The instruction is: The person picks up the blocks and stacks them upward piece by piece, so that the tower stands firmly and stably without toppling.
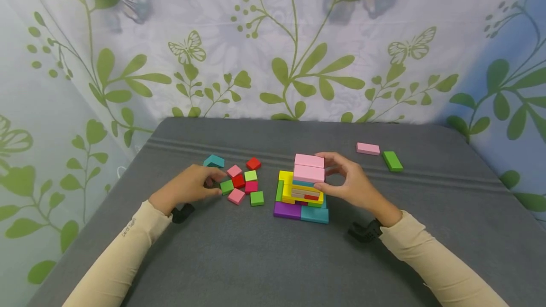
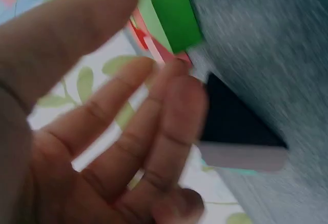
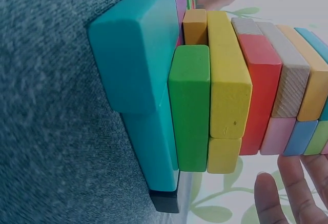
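Observation:
In the head view my left hand (image 1: 194, 185) reaches over the loose cubes, thumb and forefinger spread beside a green cube (image 1: 226, 187). The left wrist view shows the thumb tip close to that cube (image 2: 171, 16), the other fingers loosely bent; contact is unclear. My right hand (image 1: 347, 179) holds the upper right end of a block tower (image 1: 307, 194), thumb at the front and forefinger at the back. Two pink blocks (image 1: 309, 173) lie side by side on top. In the right wrist view several fingertips (image 3: 292, 175) show by the upper layers; the thumb is hidden.
Pink, red and green cubes lie loosely around a red cube (image 1: 238, 181), left of the tower. A teal triangular block (image 1: 214, 160) sits behind the left hand. At the back right are a pink block (image 1: 368, 148) and a green block (image 1: 392, 161) on the grey table (image 1: 239, 259).

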`<state>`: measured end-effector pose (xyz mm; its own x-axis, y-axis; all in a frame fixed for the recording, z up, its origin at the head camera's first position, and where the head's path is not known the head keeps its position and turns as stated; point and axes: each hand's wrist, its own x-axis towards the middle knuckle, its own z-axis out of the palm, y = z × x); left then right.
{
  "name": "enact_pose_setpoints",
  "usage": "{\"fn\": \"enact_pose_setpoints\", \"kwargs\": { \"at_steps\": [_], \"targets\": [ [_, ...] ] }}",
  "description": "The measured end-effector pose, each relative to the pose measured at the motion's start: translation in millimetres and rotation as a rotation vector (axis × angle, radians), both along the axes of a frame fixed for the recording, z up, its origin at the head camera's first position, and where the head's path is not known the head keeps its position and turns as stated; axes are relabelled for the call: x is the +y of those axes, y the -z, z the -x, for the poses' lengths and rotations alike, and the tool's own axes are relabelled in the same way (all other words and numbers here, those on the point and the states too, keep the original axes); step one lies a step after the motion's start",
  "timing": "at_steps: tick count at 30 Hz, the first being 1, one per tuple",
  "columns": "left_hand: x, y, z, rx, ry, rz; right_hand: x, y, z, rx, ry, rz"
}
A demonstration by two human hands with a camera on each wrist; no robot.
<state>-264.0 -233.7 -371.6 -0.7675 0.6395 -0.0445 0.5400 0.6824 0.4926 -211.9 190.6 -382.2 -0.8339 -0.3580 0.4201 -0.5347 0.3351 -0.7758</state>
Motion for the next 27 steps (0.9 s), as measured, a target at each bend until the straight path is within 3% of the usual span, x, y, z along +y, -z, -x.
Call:
{"fn": "enact_pose_setpoints", "kwargs": {
  "at_steps": [5,10,15,27],
  "targets": [
    [13.8,0.7,-8.9,0.058,-0.039,0.055,0.7,-0.5,-0.7,-0.005,0.005,-0.001],
    [15.3,4.1,-7.8,0.06,-0.059,0.072,1.1,1.5,-0.8,-0.008,0.009,-0.008],
    [12.5,-0.7,-6.6,0.097,-0.079,0.039,0.6,2.7,-0.7,-0.009,0.01,-0.003],
    [36.3,-20.8,-2.3,0.211,0.035,-0.147,-0.4,1.7,-1.3,-0.008,0.004,0.0]
  ]
}}
